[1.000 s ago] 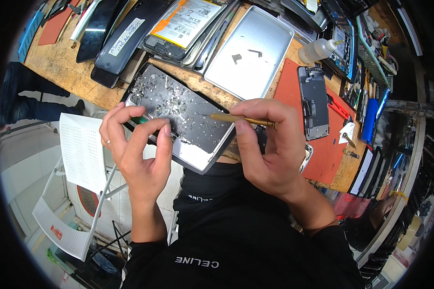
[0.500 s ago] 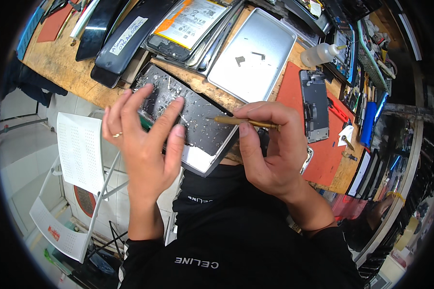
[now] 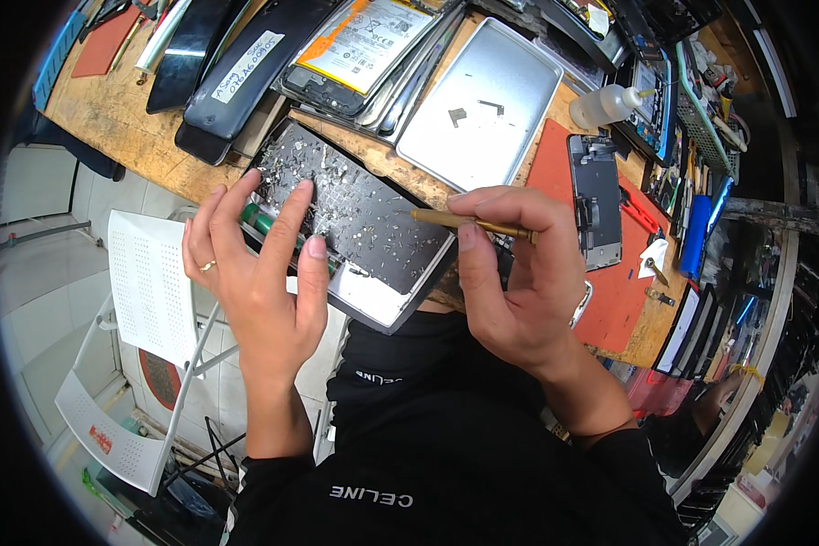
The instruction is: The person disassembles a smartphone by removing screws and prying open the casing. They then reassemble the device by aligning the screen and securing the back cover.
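Note:
A shallow drawer with a dark lining (image 3: 387, 232) juts from the bench's near edge, strewn with small screws and bits. My left hand (image 3: 262, 282) is over its left side, fingers spread, the fingertips at or just above the loose screws; I cannot tell whether they touch. Beside those fingers lies a green cylinder (image 3: 262, 219), partly hidden. My right hand (image 3: 523, 291) pinches a slim brass-coloured screwdriver (image 3: 469, 221) between thumb and fingers. Its thin tip points left over the drawer's right part. A white strip (image 3: 373, 296) lines the drawer's near end.
Beyond the drawer stands a silver tray (image 3: 460, 159) with small dark parts. An opened phone (image 3: 595, 205) rests on a red mat (image 3: 610, 314) to the right, near a white bottle (image 3: 601, 105). Stacked phone parts (image 3: 359, 55) fill the back; a white chair (image 3: 152, 273) stands left.
My left hand has shifted left and slightly nearer to me, uncovering more of the screws and the green cylinder. My right hand with the screwdriver has moved slightly right.

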